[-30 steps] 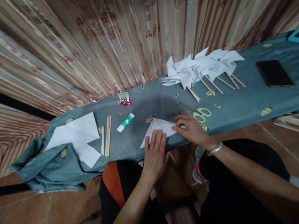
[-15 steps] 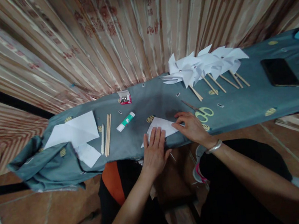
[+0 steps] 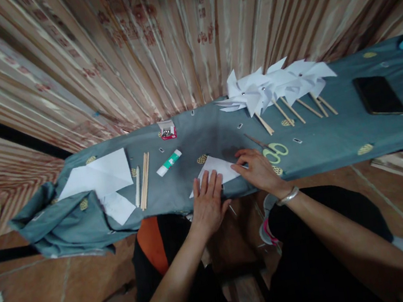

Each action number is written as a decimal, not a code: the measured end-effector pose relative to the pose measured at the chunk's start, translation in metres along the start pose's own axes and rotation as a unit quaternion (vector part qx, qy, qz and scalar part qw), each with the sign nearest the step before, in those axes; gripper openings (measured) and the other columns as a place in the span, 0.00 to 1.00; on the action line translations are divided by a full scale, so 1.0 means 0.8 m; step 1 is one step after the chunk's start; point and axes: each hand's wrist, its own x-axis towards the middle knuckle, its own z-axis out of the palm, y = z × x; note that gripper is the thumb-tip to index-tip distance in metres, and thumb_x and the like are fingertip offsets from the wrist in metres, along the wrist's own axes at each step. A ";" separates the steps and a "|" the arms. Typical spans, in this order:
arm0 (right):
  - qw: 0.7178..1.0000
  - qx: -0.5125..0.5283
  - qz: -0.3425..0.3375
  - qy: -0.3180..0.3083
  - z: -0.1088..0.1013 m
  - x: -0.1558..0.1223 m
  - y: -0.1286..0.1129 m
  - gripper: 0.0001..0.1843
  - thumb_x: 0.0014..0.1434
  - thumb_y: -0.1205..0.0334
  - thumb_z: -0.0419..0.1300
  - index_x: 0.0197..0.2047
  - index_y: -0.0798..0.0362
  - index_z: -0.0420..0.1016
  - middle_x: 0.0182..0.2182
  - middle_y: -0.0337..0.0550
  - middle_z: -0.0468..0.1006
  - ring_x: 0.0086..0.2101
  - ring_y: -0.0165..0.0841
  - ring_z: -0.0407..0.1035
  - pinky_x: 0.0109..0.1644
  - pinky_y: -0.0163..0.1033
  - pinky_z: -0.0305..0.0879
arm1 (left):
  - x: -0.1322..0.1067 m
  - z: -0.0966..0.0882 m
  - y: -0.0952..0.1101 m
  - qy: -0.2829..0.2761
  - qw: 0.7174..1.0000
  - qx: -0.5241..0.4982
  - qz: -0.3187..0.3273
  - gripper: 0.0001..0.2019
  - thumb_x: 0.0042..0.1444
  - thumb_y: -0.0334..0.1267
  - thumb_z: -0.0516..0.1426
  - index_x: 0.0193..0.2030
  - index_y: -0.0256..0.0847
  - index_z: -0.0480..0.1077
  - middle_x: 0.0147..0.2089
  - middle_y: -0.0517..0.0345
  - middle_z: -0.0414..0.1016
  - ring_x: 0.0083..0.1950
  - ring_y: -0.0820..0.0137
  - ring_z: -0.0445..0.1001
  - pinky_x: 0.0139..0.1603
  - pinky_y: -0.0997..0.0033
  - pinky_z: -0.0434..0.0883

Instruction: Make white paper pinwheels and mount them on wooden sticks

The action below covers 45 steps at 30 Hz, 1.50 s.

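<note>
A white sheet of paper folded into a triangle (image 3: 222, 167) lies near the front edge of the cloth-covered table (image 3: 198, 131). My left hand (image 3: 209, 203) rests flat on its lower left part, fingers stretched out. At the triangle's right corner, my right hand (image 3: 257, 170) pinches the paper between thumb and fingers; a silver bangle is on that wrist. Just beyond the right hand lie scissors with light green handles (image 3: 276, 152). A green and white glue stick (image 3: 169, 163) lies to the left of the paper.
Paper pinwheels (image 3: 275, 87) on wooden sticks lie at the back right, left of a black phone (image 3: 378, 95). On the left are wooden sticks (image 3: 145, 180), a white pen-like stick (image 3: 137, 186) and paper sheets (image 3: 110, 172). A small red box (image 3: 168, 130) stands open near the curtain (image 3: 177, 38).
Almost nothing differs. Both hands keep their places on the folded paper, and the view has shifted very slightly.
</note>
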 end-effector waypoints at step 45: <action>0.994 -0.111 -0.003 0.004 0.002 -0.043 0.001 0.20 0.64 0.65 0.48 0.56 0.61 0.70 0.63 0.65 0.64 0.61 0.51 0.60 0.61 0.56 0.58 | -0.068 -0.042 -0.060 -0.060 0.991 0.116 -0.014 0.32 0.61 0.38 0.54 0.70 0.29 0.54 0.73 0.37 0.53 0.74 0.54 0.53 0.71 0.44 0.53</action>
